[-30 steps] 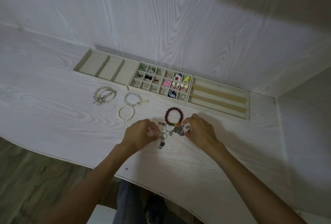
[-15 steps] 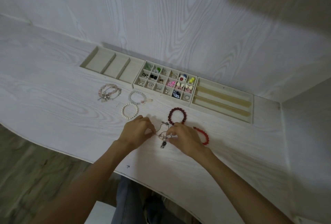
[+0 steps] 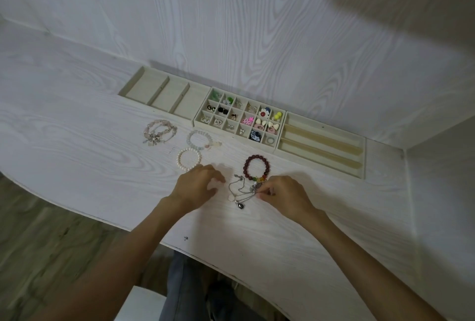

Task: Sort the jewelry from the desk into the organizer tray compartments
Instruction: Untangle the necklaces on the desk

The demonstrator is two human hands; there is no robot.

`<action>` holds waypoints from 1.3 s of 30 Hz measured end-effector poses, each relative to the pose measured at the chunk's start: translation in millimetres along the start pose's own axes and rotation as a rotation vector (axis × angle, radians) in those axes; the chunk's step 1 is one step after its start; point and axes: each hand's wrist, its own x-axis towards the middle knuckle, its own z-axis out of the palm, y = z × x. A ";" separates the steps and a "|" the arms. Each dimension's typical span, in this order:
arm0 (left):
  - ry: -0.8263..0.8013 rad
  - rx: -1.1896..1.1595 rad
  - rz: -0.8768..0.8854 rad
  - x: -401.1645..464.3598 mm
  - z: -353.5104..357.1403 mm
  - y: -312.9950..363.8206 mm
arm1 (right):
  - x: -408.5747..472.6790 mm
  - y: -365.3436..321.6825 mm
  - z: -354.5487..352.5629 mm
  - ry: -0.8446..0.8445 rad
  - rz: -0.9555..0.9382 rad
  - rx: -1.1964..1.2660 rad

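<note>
Since half a second ago the right hand [image 3: 284, 196] has drawn back rightward, uncovering the tangle of silver chains [image 3: 241, 192] on the desk [image 3: 77, 156]. Its fingertips pinch the tangle's right end beside the dark red bead bracelet [image 3: 256, 167]. Left hand [image 3: 199, 184] rests just left of the chains, fingers loosely curled, holding nothing.

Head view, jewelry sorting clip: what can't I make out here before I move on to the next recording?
- Right hand: its fingers curl over the silver chains; what they pinch is hidden.
- Silver chains: tangled and too thin to count.
- Dark red bracelet: its near edge merges with the tangle.
- Small pieces in the grid tray: too small to identify.
- Left hand: its fingertips are motion-blurred; contact unclear.
</note>
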 end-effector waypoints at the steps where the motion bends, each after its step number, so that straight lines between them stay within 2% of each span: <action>1: 0.017 -0.015 0.037 0.1 1.8 3.4 | 0.7 -0.2 -0.1 -0.003 0.003 -0.002; 5: -0.037 -0.024 0.143 4.1 11.8 25.1 | 3.1 -7.0 3.4 -0.018 0.005 -0.002; 11: -0.023 -0.113 -0.005 11.9 16.4 46.6 | 3.5 -16.0 1.3 -0.014 0.007 0.006; 18: -0.004 -0.225 -0.065 9.2 16.5 45.3 | 4.8 -13.3 -3.5 0.007 0.073 0.099; 22: 0.036 -0.237 -0.097 9.1 8.9 35.8 | 7.4 -4.0 -13.6 0.001 0.119 0.062; 27: 0.034 -0.196 -0.125 13.4 -2.3 25.6 | 12.6 8.9 -26.3 0.124 0.159 0.118; 32: 0.042 -0.118 -0.144 21.7 -11.8 28.6 | 18.0 8.5 -36.3 0.227 0.100 0.222; 34: 0.062 -0.222 -0.161 27.3 -15.8 36.9 | 20.1 6.8 -36.9 0.266 0.075 0.280; 36: 0.050 -0.444 -0.149 35.0 -19.4 47.6 | 20.2 3.6 -38.2 0.306 0.058 0.330; 39: -0.063 -0.809 -0.162 40.6 -29.4 66.7 | 16.9 -2.3 -38.0 0.356 -0.023 0.358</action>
